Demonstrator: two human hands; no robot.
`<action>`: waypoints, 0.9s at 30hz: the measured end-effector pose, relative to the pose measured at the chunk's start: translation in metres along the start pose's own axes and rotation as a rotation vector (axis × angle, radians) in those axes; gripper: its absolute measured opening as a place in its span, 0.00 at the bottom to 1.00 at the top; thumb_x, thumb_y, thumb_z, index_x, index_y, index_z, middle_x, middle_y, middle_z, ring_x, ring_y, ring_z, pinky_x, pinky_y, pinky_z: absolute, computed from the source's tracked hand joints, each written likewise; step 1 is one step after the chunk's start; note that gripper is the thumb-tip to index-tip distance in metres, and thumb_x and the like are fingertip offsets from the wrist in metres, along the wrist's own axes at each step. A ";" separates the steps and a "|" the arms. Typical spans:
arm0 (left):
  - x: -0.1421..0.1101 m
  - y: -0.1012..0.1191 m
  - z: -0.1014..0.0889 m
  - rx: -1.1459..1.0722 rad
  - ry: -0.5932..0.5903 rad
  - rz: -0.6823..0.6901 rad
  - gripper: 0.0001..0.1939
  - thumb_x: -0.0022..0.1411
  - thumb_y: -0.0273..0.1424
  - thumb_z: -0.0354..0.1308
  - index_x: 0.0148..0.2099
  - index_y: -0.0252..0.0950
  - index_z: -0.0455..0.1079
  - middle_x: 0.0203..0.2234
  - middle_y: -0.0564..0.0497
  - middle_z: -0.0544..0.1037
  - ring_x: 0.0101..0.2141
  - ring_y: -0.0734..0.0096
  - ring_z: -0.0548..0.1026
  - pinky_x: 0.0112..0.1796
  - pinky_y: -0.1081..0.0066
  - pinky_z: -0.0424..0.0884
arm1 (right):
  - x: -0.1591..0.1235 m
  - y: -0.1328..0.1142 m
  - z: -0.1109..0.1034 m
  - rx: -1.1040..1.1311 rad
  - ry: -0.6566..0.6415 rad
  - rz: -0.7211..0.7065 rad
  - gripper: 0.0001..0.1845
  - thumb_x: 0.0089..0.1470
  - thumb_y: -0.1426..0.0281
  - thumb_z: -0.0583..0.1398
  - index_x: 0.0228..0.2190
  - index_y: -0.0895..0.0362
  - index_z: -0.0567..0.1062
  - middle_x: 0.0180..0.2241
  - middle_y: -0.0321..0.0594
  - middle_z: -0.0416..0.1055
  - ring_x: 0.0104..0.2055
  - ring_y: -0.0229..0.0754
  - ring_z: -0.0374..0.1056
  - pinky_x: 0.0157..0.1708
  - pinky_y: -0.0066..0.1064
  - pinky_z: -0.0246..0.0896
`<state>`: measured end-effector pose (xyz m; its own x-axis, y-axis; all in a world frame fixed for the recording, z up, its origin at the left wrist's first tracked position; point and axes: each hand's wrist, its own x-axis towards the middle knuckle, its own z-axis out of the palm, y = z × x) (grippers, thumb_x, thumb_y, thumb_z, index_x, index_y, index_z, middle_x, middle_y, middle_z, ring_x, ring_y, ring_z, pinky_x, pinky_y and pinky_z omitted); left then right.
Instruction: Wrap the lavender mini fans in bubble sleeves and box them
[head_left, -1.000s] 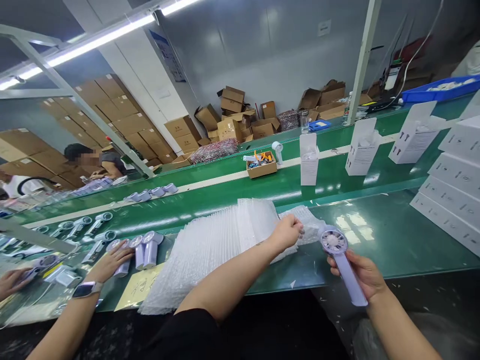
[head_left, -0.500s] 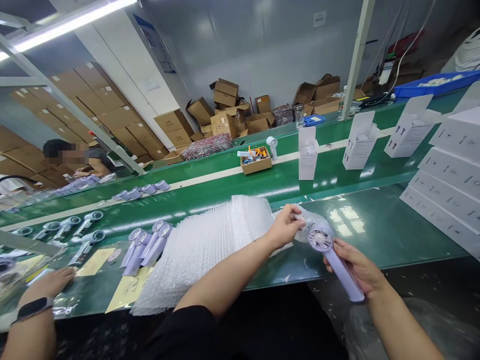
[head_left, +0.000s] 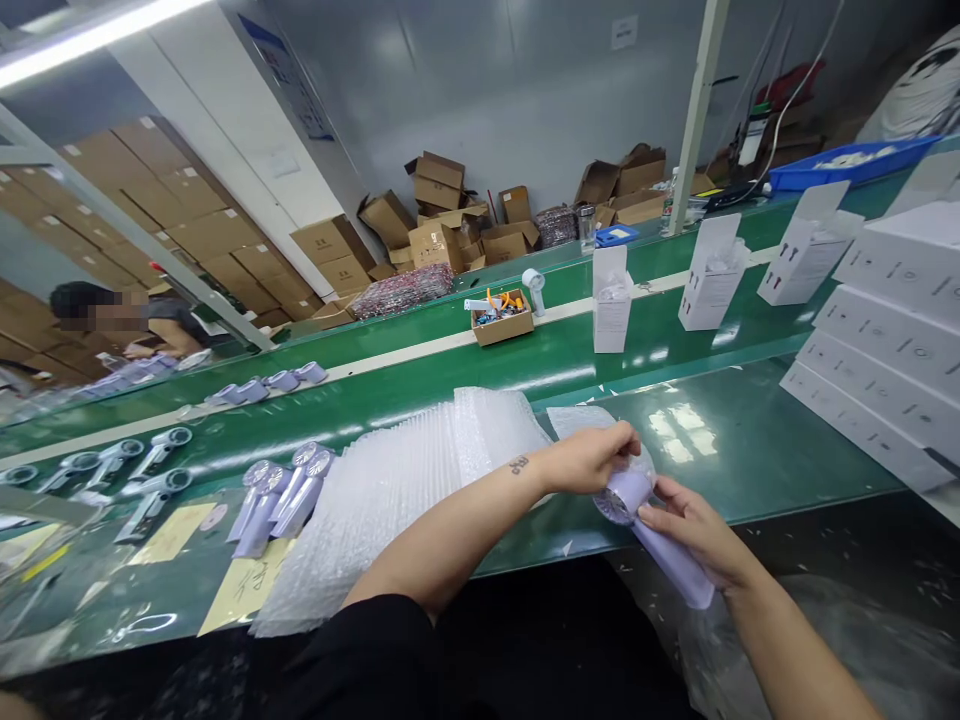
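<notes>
A lilac handheld fan (head_left: 679, 565) slants over the front edge of the bench, its handle pointing down to the right. My right hand (head_left: 697, 530) grips it near the top of the handle, thumb on the near side. My left hand (head_left: 604, 455) is closed at the fan's head on clear bubble wrap (head_left: 643, 462), part of which shows beside the head; the fingertips are partly hidden. Behind my left wrist lies a flat bubble wrap piece (head_left: 574, 420). Left of my forearm is a fanned-out stack of bubble wrap bags (head_left: 390, 490).
Several lilac fans (head_left: 281, 495) and dark-and-silver fans (head_left: 154, 500) lie at the left by yellow paper (head_left: 240, 590). Open white boxes (head_left: 611, 310) stand behind on the green conveyor, near a small parts carton (head_left: 502, 325). White boxes (head_left: 885, 330) are stacked right. A co-worker (head_left: 161, 320) sits far left.
The fan has turned, so its grille now faces downward. My left hand has moved right and over the fan's head with the bubble wrap. Another person's watch-wearing hand has left the bench at left.
</notes>
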<state>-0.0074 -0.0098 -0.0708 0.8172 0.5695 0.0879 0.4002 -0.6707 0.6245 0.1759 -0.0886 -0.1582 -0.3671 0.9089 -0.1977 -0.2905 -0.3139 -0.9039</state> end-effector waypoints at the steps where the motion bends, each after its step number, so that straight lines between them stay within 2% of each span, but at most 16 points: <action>1: -0.003 0.004 -0.002 0.061 -0.038 0.045 0.11 0.55 0.21 0.50 0.41 0.36 0.59 0.34 0.50 0.69 0.33 0.72 0.67 0.34 0.74 0.64 | 0.001 0.001 -0.002 0.026 0.017 0.000 0.23 0.47 0.66 0.64 0.46 0.54 0.68 0.44 0.41 0.70 0.37 0.40 0.68 0.35 0.29 0.62; 5: -0.020 0.016 0.001 0.289 -0.097 0.228 0.13 0.53 0.18 0.49 0.41 0.34 0.59 0.35 0.48 0.70 0.36 0.70 0.67 0.37 0.73 0.64 | 0.002 0.009 -0.003 0.178 0.157 0.013 0.16 0.45 0.65 0.65 0.37 0.54 0.70 0.30 0.35 0.72 0.26 0.36 0.66 0.27 0.28 0.61; 8: -0.034 0.020 0.014 0.493 -0.076 0.314 0.06 0.59 0.22 0.47 0.39 0.33 0.62 0.34 0.46 0.69 0.36 0.68 0.66 0.39 0.71 0.64 | 0.003 0.017 0.006 0.306 0.189 0.012 0.15 0.44 0.65 0.66 0.33 0.54 0.69 0.26 0.33 0.70 0.24 0.36 0.65 0.25 0.28 0.61; 9: -0.037 0.020 0.020 0.566 -0.061 0.329 0.05 0.62 0.25 0.46 0.37 0.33 0.63 0.32 0.47 0.68 0.35 0.68 0.65 0.39 0.70 0.63 | 0.003 0.019 0.009 0.358 0.183 0.001 0.15 0.43 0.65 0.66 0.33 0.53 0.68 0.25 0.33 0.70 0.24 0.36 0.65 0.25 0.28 0.62; 12: -0.040 0.021 0.029 0.694 -0.001 0.328 0.13 0.67 0.30 0.41 0.36 0.35 0.65 0.31 0.48 0.68 0.34 0.67 0.65 0.38 0.68 0.62 | 0.004 0.021 0.017 0.481 0.170 -0.038 0.22 0.44 0.66 0.66 0.41 0.49 0.66 0.28 0.32 0.70 0.24 0.36 0.65 0.26 0.29 0.63; 15: -0.034 0.019 0.023 0.679 0.082 0.225 0.14 0.67 0.29 0.40 0.44 0.35 0.66 0.34 0.45 0.68 0.37 0.65 0.65 0.39 0.67 0.62 | 0.003 0.015 0.019 0.530 0.190 -0.038 0.28 0.43 0.66 0.66 0.46 0.45 0.64 0.31 0.32 0.71 0.27 0.38 0.67 0.26 0.30 0.64; 18: -0.028 0.013 0.012 0.595 0.167 0.133 0.14 0.65 0.26 0.39 0.46 0.35 0.65 0.35 0.45 0.68 0.37 0.65 0.66 0.39 0.68 0.63 | 0.000 0.010 0.017 0.497 0.206 -0.029 0.24 0.43 0.64 0.66 0.43 0.46 0.67 0.29 0.33 0.70 0.28 0.41 0.68 0.25 0.31 0.64; 20: -0.026 0.007 0.015 0.507 0.219 0.132 0.13 0.65 0.27 0.41 0.44 0.36 0.66 0.34 0.45 0.69 0.37 0.66 0.66 0.39 0.68 0.64 | -0.001 0.008 0.017 0.456 0.223 -0.038 0.19 0.43 0.63 0.65 0.39 0.48 0.69 0.28 0.33 0.70 0.27 0.41 0.67 0.24 0.32 0.63; 22: -0.027 0.000 0.028 0.416 0.338 0.104 0.12 0.64 0.28 0.42 0.42 0.36 0.67 0.31 0.45 0.69 0.36 0.65 0.67 0.39 0.66 0.65 | -0.001 0.007 0.019 0.454 0.262 -0.065 0.16 0.43 0.63 0.65 0.36 0.49 0.69 0.27 0.33 0.70 0.28 0.42 0.67 0.24 0.32 0.64; 25: -0.029 -0.006 0.061 0.327 0.527 0.044 0.11 0.64 0.28 0.43 0.40 0.33 0.67 0.28 0.45 0.68 0.33 0.64 0.67 0.36 0.65 0.66 | -0.001 0.007 0.024 0.508 0.366 -0.095 0.15 0.43 0.64 0.65 0.34 0.50 0.69 0.27 0.33 0.70 0.28 0.41 0.68 0.25 0.32 0.66; 27: -0.030 -0.007 0.080 0.299 0.533 0.069 0.10 0.62 0.28 0.45 0.39 0.33 0.67 0.27 0.45 0.68 0.31 0.65 0.68 0.35 0.66 0.67 | -0.001 0.007 0.025 0.529 0.427 -0.097 0.17 0.42 0.66 0.66 0.36 0.49 0.69 0.30 0.32 0.72 0.29 0.41 0.69 0.25 0.33 0.67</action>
<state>-0.0013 -0.0598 -0.1403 0.5565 0.6275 0.5446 0.5156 -0.7748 0.3659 0.1524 -0.0981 -0.1548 0.0314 0.9343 -0.3550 -0.7367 -0.2184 -0.6400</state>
